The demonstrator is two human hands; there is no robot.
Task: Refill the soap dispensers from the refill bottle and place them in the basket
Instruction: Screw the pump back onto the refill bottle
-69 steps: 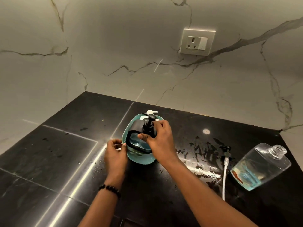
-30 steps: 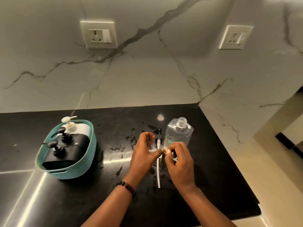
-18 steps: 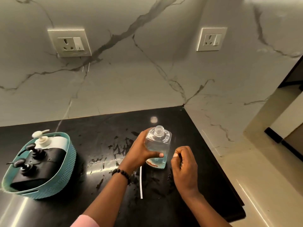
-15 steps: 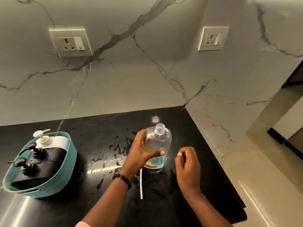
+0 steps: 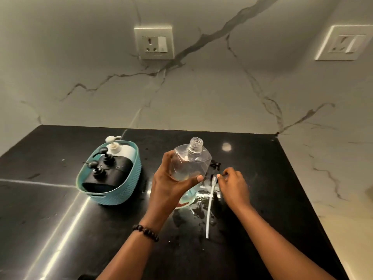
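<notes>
My left hand (image 5: 169, 188) grips the clear refill bottle (image 5: 191, 160) and holds it upright just above the black counter (image 5: 50, 229). Its neck is uncapped and a little blue liquid sits at its bottom. To its right, my right hand (image 5: 234, 184) pinches the black head of the pump (image 5: 209, 211), whose white tube lies along the counter. At the left stands the teal basket (image 5: 113, 197), which holds two black pump dispensers (image 5: 119, 168) and a white dispenser (image 5: 125, 150) behind them.
Wet smears (image 5: 198, 203) shine on the counter under the bottle and tube. The marble wall behind carries two sockets (image 5: 154, 43) (image 5: 343, 43). The counter ends at a right edge (image 5: 306, 199) beside pale marble.
My hands left the basket and went to the lying refill bottle. My left hand stood it up and lifted it. My right hand reached for the pump head.
</notes>
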